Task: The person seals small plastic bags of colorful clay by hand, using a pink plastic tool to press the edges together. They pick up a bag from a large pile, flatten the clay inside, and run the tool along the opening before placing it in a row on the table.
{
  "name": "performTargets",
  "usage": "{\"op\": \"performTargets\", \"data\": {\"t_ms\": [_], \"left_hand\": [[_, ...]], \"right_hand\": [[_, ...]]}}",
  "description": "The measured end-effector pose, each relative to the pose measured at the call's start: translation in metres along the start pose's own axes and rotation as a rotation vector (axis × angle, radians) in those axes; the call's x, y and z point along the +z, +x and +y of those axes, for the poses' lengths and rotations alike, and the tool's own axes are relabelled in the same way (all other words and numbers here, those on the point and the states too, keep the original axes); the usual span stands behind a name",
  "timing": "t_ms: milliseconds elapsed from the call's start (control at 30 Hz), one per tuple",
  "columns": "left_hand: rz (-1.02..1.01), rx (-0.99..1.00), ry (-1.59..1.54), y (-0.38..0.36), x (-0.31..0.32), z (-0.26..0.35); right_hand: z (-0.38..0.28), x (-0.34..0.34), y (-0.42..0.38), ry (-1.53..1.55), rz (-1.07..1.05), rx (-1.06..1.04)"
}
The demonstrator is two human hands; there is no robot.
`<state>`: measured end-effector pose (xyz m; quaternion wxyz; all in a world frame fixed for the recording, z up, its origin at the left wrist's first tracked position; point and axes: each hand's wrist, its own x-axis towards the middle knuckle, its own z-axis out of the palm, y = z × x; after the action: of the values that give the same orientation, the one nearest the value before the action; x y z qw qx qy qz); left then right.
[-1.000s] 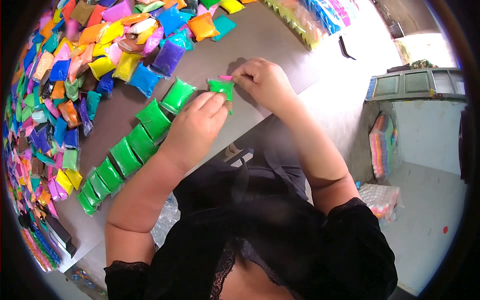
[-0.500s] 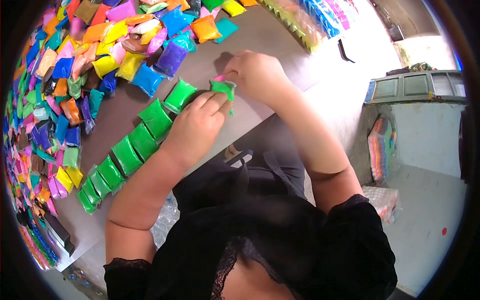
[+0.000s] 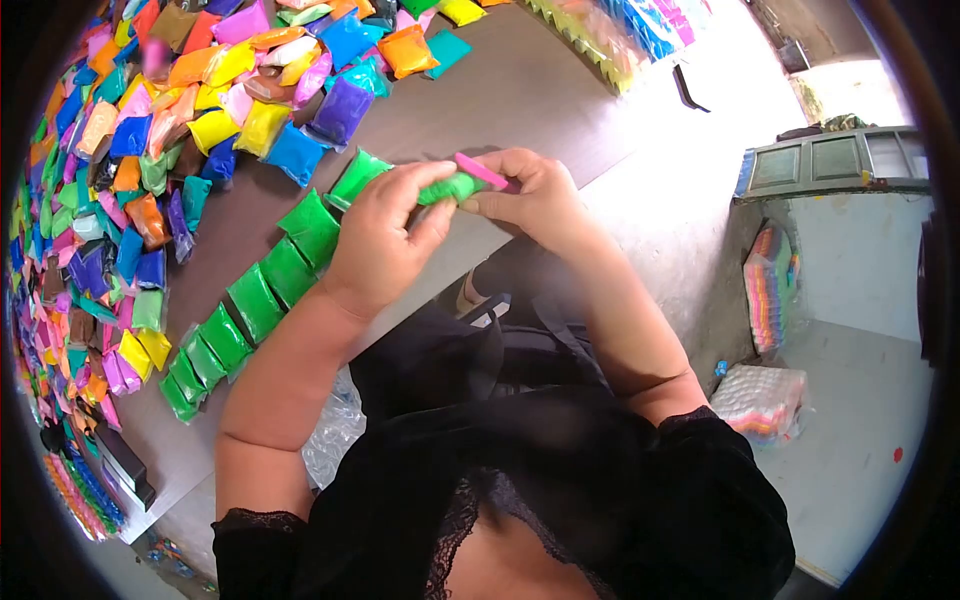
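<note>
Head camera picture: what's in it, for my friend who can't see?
A left hand and right hand hold a green packet and pink strip at a table. Nearby lie a row of green packets and a colourful packet pile.

Both forearms angle inward, 2 hands (image 3: pixel 385 232) (image 3: pixel 530 198) pinching.

No text, brand, number or sign is showing up readable in this view. The green packets (image 3: pixel 256 303) and the multicoloured packets (image 3: pixel 262 128) are showing no legible labels. The wrapped stack (image 3: pixel 768 290) is giving nothing readable either.
</note>
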<state>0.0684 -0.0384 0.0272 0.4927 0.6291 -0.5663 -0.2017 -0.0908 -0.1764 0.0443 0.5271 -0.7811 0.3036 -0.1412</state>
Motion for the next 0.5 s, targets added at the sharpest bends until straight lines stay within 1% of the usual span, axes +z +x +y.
{"op": "performTargets", "data": {"t_ms": [33,67,100,133,167,233,267,333,400,467,500], "left_hand": [[-0.001,0.0,0.0,0.0,0.001,0.002],[0.04,-0.115,-0.338,0.0,0.002,0.003],[0.083,-0.23,-0.675,0.001,0.003,0.005],[0.082,-0.254,-0.816,0.002,0.004,0.009],[0.081,-0.252,-0.813,0.002,0.003,0.009],[-0.07,-0.323,-0.888,0.001,0.001,0.008],[-0.068,-0.324,-0.885,0.0,0.0,0.007],[-0.019,-0.317,-0.766,0.0,-0.001,0.004],[-0.03,-0.31,-0.737,0.001,-0.003,-0.002],[-0.043,-0.301,-0.709,0.0,-0.003,-0.004],[-0.041,-0.298,-0.711,0.001,-0.003,-0.003]], "right_hand": [[0.0,0.001,-0.004,0.179,0.018,0.038],[0.0,0.003,-0.007,0.18,0.018,0.038],[0.0,0.004,-0.009,0.338,0.022,0.108],[-0.001,0.007,-0.011,0.497,0.024,0.177],[-0.001,0.01,-0.013,0.5,0.025,0.174],[-0.003,0.017,-0.017,0.766,-0.007,0.201],[-0.004,0.022,-0.018,0.784,0.001,0.187],[-0.005,0.025,-0.019,0.751,0.001,0.198],[-0.004,0.025,-0.019,0.718,0.004,0.211],[-0.005,0.019,-0.018,0.577,-0.013,0.222],[-0.006,0.018,-0.018,0.576,-0.015,0.221]]}}
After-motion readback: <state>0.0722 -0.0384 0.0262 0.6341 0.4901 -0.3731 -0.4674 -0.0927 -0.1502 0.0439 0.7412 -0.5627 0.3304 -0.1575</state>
